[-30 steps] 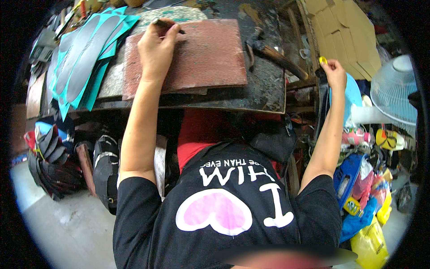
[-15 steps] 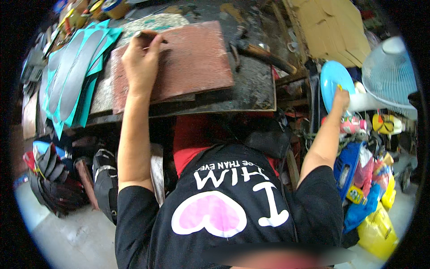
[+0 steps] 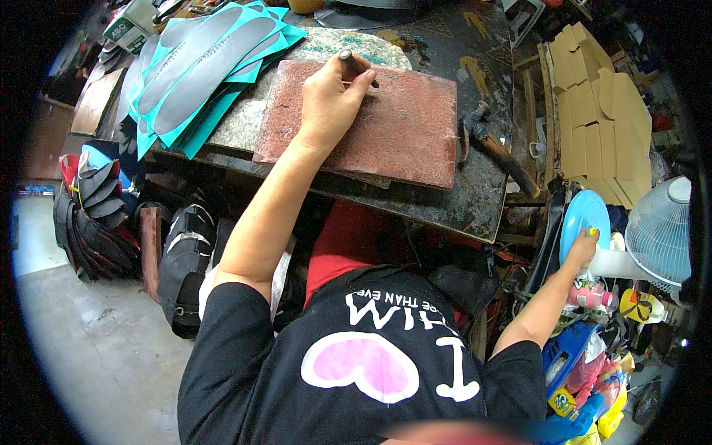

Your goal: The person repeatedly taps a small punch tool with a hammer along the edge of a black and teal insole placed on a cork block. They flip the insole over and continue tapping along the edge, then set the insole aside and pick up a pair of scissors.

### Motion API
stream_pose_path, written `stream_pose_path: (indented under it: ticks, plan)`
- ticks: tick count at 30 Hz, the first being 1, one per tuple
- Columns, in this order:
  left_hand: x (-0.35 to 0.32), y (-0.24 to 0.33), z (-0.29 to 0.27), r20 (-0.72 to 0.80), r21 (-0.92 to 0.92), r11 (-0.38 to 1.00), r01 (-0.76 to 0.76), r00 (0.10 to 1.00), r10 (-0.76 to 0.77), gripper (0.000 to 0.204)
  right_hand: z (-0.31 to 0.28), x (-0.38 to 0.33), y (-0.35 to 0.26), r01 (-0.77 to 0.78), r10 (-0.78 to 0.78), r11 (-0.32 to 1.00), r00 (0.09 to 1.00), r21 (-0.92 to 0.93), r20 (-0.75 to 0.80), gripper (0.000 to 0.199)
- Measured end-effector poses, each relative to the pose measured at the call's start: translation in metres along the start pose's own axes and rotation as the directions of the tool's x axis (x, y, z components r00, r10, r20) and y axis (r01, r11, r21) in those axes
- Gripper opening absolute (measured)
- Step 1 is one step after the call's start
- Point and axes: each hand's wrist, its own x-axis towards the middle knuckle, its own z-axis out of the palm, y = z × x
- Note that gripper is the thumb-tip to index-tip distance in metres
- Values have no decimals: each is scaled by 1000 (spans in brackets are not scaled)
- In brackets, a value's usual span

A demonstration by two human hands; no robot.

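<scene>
My left hand (image 3: 331,98) is closed round a short dark rod-shaped tool (image 3: 348,61) with a pale round end. Its dark tip points down over a worn reddish-brown board (image 3: 415,122) near the table's front edge. Far off to the right, my right hand (image 3: 583,251) reaches to the round blue base of a fan (image 3: 586,208). The fingers close at a small yellow knob (image 3: 592,232) on that base. Left of the board lies a stack of teal sheets (image 3: 199,141) with grey sole-shaped pieces (image 3: 215,55) on top.
A hammer (image 3: 508,159) with a wooden handle lies right of the board. Beyond it stand cardboard boxes (image 3: 601,126). A pink bottle (image 3: 589,295) and plastic bags sit below the fan. Bundled black pieces (image 3: 93,215) stand on the floor at left.
The view has turned, so the table and fan sit differently in it. My left hand still holds the tool over the board; my right hand stays at the fan's base.
</scene>
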Motion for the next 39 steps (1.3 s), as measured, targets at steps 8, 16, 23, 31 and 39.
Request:
stream_pose_path:
  ticks: [8, 16, 23, 31, 39]
  plan:
    - [0, 1, 0, -15, -43, 999, 14, 1000, -15, 11, 8, 7, 13, 80, -77, 995, 996, 58, -49, 60]
    - [0, 4, -2, -27, -9, 1000, -4, 1000, 4, 13, -9, 10, 1, 66, -64, 991, 998, 113, -15, 66]
    - [1, 3, -5, 0, -11, 999, 30, 1000, -30, 13, -10, 20, -13, 266, -305, 926, 945, -269, -116, 47]
    - [12, 12, -18, 46, -128, 990, 61, 997, -55, 13, 19, 34, 27, 364, -347, 919, 929, -150, 127, 38]
    - [163, -56, -123, -227, 539, 823, -182, 909, 350, 15, -65, -46, -63, 696, -594, 650, 715, 304, -368, 38]
